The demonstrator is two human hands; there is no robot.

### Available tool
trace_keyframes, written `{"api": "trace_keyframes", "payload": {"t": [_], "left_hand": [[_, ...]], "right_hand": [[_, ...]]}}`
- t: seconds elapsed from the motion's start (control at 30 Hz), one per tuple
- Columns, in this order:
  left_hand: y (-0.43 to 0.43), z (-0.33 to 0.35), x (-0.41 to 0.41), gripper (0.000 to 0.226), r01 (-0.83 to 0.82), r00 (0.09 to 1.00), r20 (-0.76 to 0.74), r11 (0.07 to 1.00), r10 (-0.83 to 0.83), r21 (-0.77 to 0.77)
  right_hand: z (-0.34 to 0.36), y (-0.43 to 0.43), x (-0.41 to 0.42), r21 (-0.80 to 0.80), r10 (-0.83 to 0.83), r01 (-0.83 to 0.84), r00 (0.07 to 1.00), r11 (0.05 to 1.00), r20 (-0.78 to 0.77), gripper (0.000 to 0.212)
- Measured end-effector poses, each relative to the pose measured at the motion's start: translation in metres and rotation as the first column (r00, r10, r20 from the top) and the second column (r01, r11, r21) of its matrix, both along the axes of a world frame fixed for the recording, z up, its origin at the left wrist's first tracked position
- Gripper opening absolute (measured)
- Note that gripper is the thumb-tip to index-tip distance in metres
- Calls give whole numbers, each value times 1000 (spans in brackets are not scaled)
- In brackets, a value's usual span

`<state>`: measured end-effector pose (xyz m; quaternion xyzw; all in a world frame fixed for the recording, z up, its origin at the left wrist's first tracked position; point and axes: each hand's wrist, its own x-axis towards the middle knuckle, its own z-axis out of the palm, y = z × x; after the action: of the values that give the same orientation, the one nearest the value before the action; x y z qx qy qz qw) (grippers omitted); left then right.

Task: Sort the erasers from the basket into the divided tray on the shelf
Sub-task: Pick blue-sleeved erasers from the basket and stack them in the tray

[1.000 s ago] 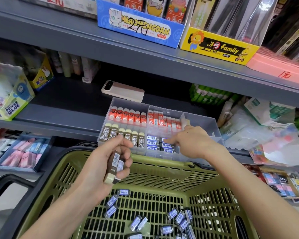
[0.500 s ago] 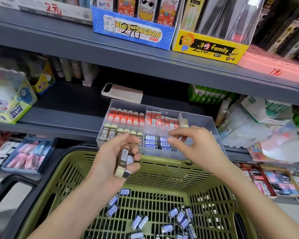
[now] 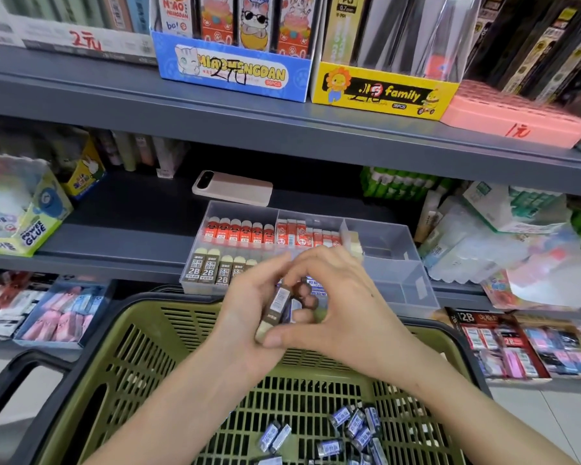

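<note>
The glue box (image 3: 24,209) stands at the left end of the shelf (image 3: 121,253). The basket (image 3: 131,333) sits below the shelf edge. Above its far rim, the left hand (image 3: 245,310) grips a brown eraser (image 3: 276,303), near upright, cream end down. The right hand (image 3: 346,307) meets it, thumb against the cream end and fingers curled at the sleeve. Blue erasers (image 3: 353,427) lie loose on the basket floor, toward the right. Behind both hands, the tray (image 3: 399,263) rests on the shelf. It holds red erasers (image 3: 239,231) in the rear row and 2B erasers (image 3: 205,270) at front left.
</note>
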<state>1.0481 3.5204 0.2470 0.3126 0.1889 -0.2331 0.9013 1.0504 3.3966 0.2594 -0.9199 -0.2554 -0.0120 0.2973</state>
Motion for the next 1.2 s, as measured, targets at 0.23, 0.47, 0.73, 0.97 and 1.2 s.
{"api": "trace_keyframes", "payload": {"t": [0.23,0.47,0.73,0.97,1.2], "left_hand": [[8,2,4,50,18,1000,-21,973,-23,-228],[5,-1,11,45,90,996,37,970,-84,-226],[30,-14,20,32,-33,999,21,998,32,53],[39,-14,21,19,-74,997,35,991,71,111],[46,-15,24,21,-72,997,33,986,67,149]], "right_hand": [[-11,-16,7,-6,29,-28,940,1000,340,44],[-10,-32,16,136,53,-95,957,986,284,20],[-7,-66,74,-76,-207,205,978,976,-18,26],[-25,-52,98,-497,1,32,998,867,66,27],[-36,-55,99,-707,168,-68,983,704,73,31]]}}
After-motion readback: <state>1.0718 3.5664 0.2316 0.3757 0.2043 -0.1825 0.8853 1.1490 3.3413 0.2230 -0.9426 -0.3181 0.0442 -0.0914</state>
